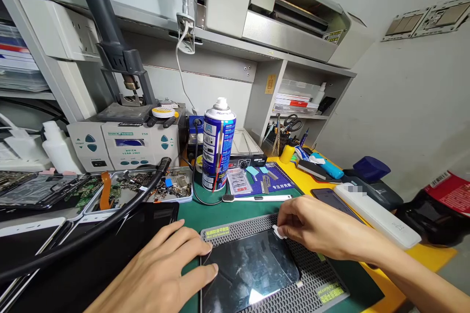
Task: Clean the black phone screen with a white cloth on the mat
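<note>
A dark, glossy phone screen (249,264) lies face up on a grey anti-slip pad (312,274), with smudges and a bright reflection on its glass. At the screen's far right edge, my right hand (316,222) pinches a small folded white wipe (279,233) against it. My left hand (165,264) rests at the left edge, fingers spread, with fingertips touching the screen's rim. A white-handled brush (257,198) lies just beyond the pad.
A blue spray can (219,146) stands behind the pad. To its left are a hot-air station (127,144) and a tray of circuit boards (147,190). A black hose (121,215) crosses the left side. On the right lie a white power bank (378,215) and a dark bottle (433,210).
</note>
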`<state>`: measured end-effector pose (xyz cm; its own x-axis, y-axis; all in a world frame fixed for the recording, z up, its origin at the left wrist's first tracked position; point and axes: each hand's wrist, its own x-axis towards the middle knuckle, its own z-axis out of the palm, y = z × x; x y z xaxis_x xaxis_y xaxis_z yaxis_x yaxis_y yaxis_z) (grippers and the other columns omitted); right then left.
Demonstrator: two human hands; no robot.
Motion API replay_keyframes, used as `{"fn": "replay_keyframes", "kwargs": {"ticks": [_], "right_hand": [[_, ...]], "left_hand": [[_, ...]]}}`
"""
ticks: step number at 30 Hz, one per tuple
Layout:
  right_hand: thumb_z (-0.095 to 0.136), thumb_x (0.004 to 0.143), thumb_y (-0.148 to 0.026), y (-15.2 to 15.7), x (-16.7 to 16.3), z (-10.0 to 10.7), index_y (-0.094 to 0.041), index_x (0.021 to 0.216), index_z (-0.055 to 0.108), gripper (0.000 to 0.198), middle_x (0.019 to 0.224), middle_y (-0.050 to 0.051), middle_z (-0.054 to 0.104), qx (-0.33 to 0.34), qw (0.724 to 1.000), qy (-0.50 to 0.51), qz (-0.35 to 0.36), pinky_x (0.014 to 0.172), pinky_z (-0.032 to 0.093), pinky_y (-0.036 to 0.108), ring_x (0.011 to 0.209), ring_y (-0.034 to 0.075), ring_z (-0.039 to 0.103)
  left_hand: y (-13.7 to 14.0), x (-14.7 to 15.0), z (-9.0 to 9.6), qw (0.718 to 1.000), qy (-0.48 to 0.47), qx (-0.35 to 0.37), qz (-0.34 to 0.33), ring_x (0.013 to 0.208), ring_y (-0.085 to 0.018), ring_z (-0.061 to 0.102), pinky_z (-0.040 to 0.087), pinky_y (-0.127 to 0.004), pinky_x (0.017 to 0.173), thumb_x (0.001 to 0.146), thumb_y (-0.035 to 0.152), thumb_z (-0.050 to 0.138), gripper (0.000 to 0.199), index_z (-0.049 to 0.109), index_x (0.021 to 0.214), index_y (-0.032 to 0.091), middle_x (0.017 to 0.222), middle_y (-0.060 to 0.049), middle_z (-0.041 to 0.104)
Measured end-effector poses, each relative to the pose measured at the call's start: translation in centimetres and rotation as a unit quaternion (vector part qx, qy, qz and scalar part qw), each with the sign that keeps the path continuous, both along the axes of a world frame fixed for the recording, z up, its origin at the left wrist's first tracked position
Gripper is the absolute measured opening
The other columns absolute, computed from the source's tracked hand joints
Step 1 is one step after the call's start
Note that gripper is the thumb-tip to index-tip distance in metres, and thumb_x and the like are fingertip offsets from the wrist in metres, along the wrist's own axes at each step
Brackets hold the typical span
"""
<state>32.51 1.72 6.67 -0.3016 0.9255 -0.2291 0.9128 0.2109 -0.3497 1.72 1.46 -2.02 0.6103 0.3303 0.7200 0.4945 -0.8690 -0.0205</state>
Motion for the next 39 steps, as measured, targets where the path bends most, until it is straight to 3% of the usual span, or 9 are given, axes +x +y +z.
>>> {"fn": "replay_keyframes", "kwargs": {"ticks": [5, 15, 17, 19, 23, 26, 33, 39], "right_hand": [[0.059, 0.091, -0.028, 0.0, 0.0, 0.1, -0.022, 0.088, 0.074, 0.016, 0.08, 0.001, 0.073, 0.0, 1.0, 0.002, 0.008, 0.058, 0.043, 0.023, 0.07, 0.017, 0.064], [0.058, 0.092, -0.029, 0.0, -1.2, 0.6, -0.024, 0.091, 0.073, 0.016, 0.083, 0.0, 0.073, 0.005, 1.0, 0.001, 0.017, 0.06, 0.043, 0.023, 0.073, 0.017, 0.065], [0.059, 0.091, -0.03, -0.1, -1.9, 0.4, -0.025, 0.091, 0.073, 0.015, 0.086, 0.0, 0.073, 0.011, 1.0, -0.001, 0.028, 0.062, 0.044, 0.023, 0.077, 0.018, 0.065], [0.059, 0.091, -0.03, -0.1, -2.6, 0.2, -0.026, 0.089, 0.072, 0.014, 0.085, 0.0, 0.072, 0.01, 0.999, -0.009, 0.038, 0.064, 0.043, 0.023, 0.077, 0.018, 0.064], [0.056, 0.094, -0.031, 0.1, -3.9, -0.4, -0.027, 0.086, 0.069, 0.015, 0.083, -0.002, 0.07, 0.02, 0.998, -0.008, 0.062, 0.064, 0.041, 0.024, 0.076, 0.017, 0.062], [0.056, 0.095, -0.033, 0.4, -4.5, -1.0, -0.026, 0.084, 0.067, 0.017, 0.08, -0.002, 0.068, 0.038, 0.995, -0.004, 0.092, 0.067, 0.041, 0.025, 0.073, 0.016, 0.061], [0.056, 0.095, -0.035, 0.5, -5.9, -1.8, -0.028, 0.088, 0.066, 0.014, 0.085, -0.001, 0.067, 0.043, 0.992, -0.022, 0.115, 0.059, 0.038, 0.024, 0.073, 0.017, 0.061], [0.057, 0.095, -0.033, 0.3, -6.8, -1.7, -0.023, 0.089, 0.066, 0.015, 0.084, 0.003, 0.067, 0.068, 0.987, 0.006, 0.143, 0.059, 0.037, 0.026, 0.074, 0.019, 0.062]], "left_hand": [[0.0, 0.1, 0.2, 1.0, -0.003, -0.006, -0.003, 0.086, -0.017, 0.068, 0.045, -0.031, 0.101, 0.078, 0.031, 0.067, 0.02, 0.072, 0.097, 0.032, 0.095, 0.005, 0.074], [-0.7, 0.2, 1.6, 0.999, 0.029, -0.041, 0.005, 0.082, -0.018, 0.066, 0.052, -0.029, 0.084, 0.081, 0.042, 0.068, 0.017, 0.074, 0.092, 0.031, 0.092, 0.004, 0.075], [-1.3, 0.2, 2.7, 0.996, 0.056, -0.065, 0.013, 0.083, -0.018, 0.067, 0.053, -0.029, 0.084, 0.08, 0.045, 0.071, 0.019, 0.075, 0.092, 0.03, 0.093, 0.004, 0.075], [-1.9, 0.4, 3.9, 0.983, 0.11, -0.135, 0.065, 0.093, -0.021, 0.068, 0.051, -0.035, 0.095, 0.082, 0.046, 0.073, 0.024, 0.076, 0.098, 0.029, 0.104, 0.001, 0.076], [-2.0, 0.6, 5.6, 0.951, 0.176, -0.241, 0.08, 0.103, -0.025, 0.067, 0.05, -0.041, 0.099, 0.084, 0.053, 0.072, 0.03, 0.077, 0.104, 0.03, 0.115, -0.001, 0.075], [-1.6, 0.5, 5.9, 0.93, 0.199, -0.306, 0.052, 0.108, -0.027, 0.066, 0.049, -0.043, 0.101, 0.082, 0.055, 0.073, 0.036, 0.078, 0.106, 0.029, 0.118, -0.004, 0.075], [-2.3, 0.6, 6.7, 0.907, 0.164, -0.383, 0.065, 0.115, -0.03, 0.062, 0.045, -0.046, 0.108, 0.079, 0.044, 0.078, 0.042, 0.073, 0.115, 0.023, 0.121, -0.008, 0.072], [-3.0, 0.5, 6.2, 0.893, 0.129, -0.421, 0.096, 0.136, -0.035, 0.048, 0.036, -0.05, 0.117, 0.074, 0.038, 0.082, 0.072, 0.056, 0.138, 0.019, 0.138, -0.013, 0.061]]}}
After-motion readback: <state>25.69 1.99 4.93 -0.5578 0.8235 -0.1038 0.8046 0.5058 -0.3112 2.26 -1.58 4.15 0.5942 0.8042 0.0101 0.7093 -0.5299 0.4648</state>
